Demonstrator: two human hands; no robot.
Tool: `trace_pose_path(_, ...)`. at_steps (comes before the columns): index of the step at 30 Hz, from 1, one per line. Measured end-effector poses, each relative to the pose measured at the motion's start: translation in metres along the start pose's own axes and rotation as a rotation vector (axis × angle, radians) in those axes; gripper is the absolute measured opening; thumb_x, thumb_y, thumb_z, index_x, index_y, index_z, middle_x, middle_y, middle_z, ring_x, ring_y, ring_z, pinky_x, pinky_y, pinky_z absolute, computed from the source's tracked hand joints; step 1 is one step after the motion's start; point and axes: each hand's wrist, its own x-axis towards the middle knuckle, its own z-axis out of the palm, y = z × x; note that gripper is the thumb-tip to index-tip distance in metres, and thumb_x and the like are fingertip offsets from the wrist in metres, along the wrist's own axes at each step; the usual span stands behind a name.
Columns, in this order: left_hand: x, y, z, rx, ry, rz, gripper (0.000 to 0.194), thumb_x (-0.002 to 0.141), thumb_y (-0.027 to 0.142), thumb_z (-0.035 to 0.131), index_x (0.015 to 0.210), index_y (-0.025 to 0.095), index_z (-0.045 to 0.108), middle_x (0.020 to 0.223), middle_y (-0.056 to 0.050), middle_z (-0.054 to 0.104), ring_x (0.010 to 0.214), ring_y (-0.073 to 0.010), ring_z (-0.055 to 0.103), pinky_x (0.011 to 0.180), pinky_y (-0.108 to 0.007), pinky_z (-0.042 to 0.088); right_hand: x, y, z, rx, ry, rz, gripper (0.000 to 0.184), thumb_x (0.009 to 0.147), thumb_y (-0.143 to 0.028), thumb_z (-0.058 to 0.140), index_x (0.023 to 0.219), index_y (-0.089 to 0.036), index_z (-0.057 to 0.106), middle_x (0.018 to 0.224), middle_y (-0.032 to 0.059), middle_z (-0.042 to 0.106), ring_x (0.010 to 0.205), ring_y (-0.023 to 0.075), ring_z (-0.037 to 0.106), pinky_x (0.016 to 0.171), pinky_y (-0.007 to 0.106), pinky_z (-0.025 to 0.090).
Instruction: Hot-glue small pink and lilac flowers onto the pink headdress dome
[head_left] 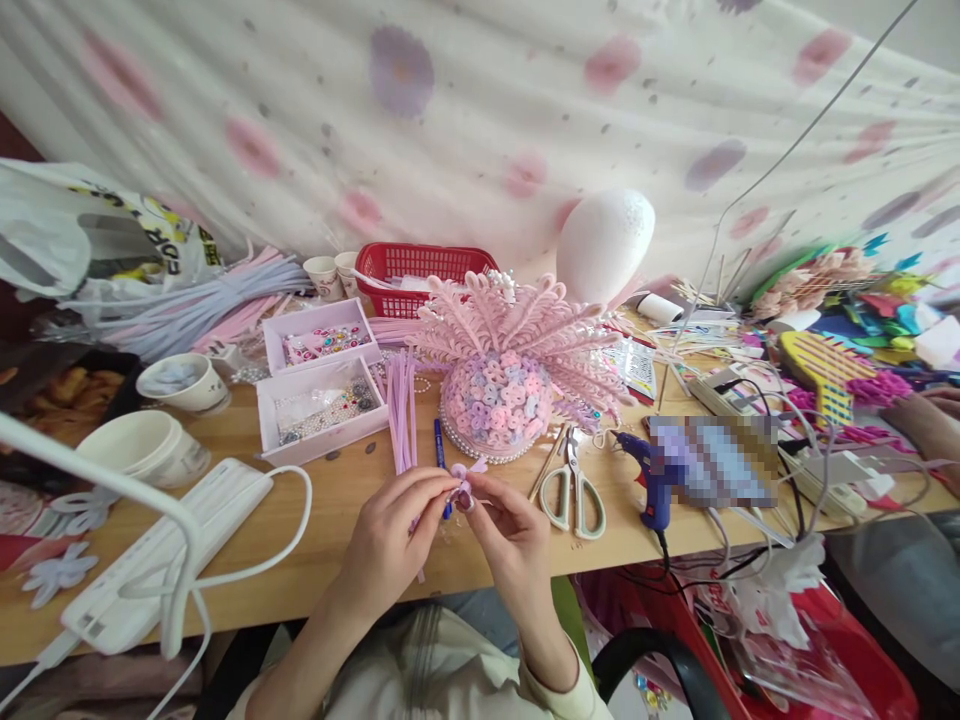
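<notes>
Between the fingertips of both hands is a small lilac pipe-cleaner flower (pixel 471 468), held over the front of the table. My left hand (pixel 401 520) pinches it from the left, and my right hand (pixel 510 525) grips it from the right; the fingers cover part of it. Just beyond them stands a crown-like headpiece (pixel 499 405) of pink and lilac pipe-cleaner curls, with tall pink fronds (pixel 510 315) and a pearl edge. A blue pen (pixel 439 440) lies behind my fingers. Lilac pipe cleaners (pixel 403 410) lie left of it.
Scissors (pixel 574 490) and a blue glue gun (pixel 652 480) lie at right. Bead boxes (pixel 322 405), a red basket (pixel 420 262), paper bowls (pixel 184 382) and a power strip (pixel 165 560) with a white cable occupy the left and back. A white foam head (pixel 606 245) stands behind. Another person's arm (pixel 926 430) shows far right.
</notes>
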Motion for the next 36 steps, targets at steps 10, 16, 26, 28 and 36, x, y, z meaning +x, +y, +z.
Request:
trace_pose_path(10,-0.003,-0.006,0.003,0.123,0.017,0.085,0.022,0.094,0.007,0.056,0.109,0.018,0.068,0.102,-0.006,0.076,0.094,-0.0153,0.073,0.089,-0.024,0.058,0.003,0.008,0.003,-0.026,0.040,0.016,0.020,0.090,-0.034,0.069,0.105,-0.023,0.078,0.103,0.0090,0.078,0.087,0.0221,0.075,0.069,0.032,0.064)
trace_pose_path(16,-0.007,-0.008,0.000,0.292,-0.054,0.194,0.022,0.098,0.010,0.052,0.115,0.017,0.063,0.102,-0.007,0.076,0.092,-0.0175,0.074,0.083,-0.027,0.059,0.007,0.004,0.000,-0.098,0.018,0.051,0.022,0.085,-0.034,0.071,0.100,-0.020,0.079,0.090,0.0079,0.078,0.068,0.0186,0.073,0.063,0.031,0.063)
trace_pose_path(26,-0.005,-0.005,0.001,0.068,-0.078,-0.016,0.012,0.096,0.016,0.052,0.099,0.021,0.062,0.091,-0.003,0.072,0.086,-0.0159,0.072,0.077,-0.026,0.057,0.009,-0.004,0.000,-0.231,-0.076,-0.060,0.022,0.087,-0.026,0.065,0.103,-0.024,0.080,0.082,0.0047,0.069,0.068,0.0151,0.066,0.054,0.022,0.055)
trace_pose_path(28,-0.005,-0.004,-0.002,-0.052,-0.091,-0.127,0.010,0.096,0.018,0.053,0.096,0.022,0.063,0.089,-0.002,0.072,0.083,-0.0149,0.072,0.076,-0.025,0.057,0.008,-0.004,-0.002,-0.172,-0.107,-0.024,0.021,0.088,-0.028,0.067,0.103,-0.024,0.080,0.085,0.0054,0.071,0.072,0.0168,0.069,0.060,0.026,0.059)
trace_pose_path(36,-0.006,0.004,0.001,-0.485,-0.084,-0.700,0.020,0.091,0.041,0.060,0.088,0.021,0.061,0.078,0.000,0.068,0.067,-0.0154,0.069,0.061,-0.024,0.056,0.001,-0.007,0.005,-0.095,-0.139,0.060,0.015,0.089,-0.034,0.069,0.095,-0.020,0.071,0.084,0.0052,0.076,0.076,0.0192,0.074,0.071,0.031,0.062)
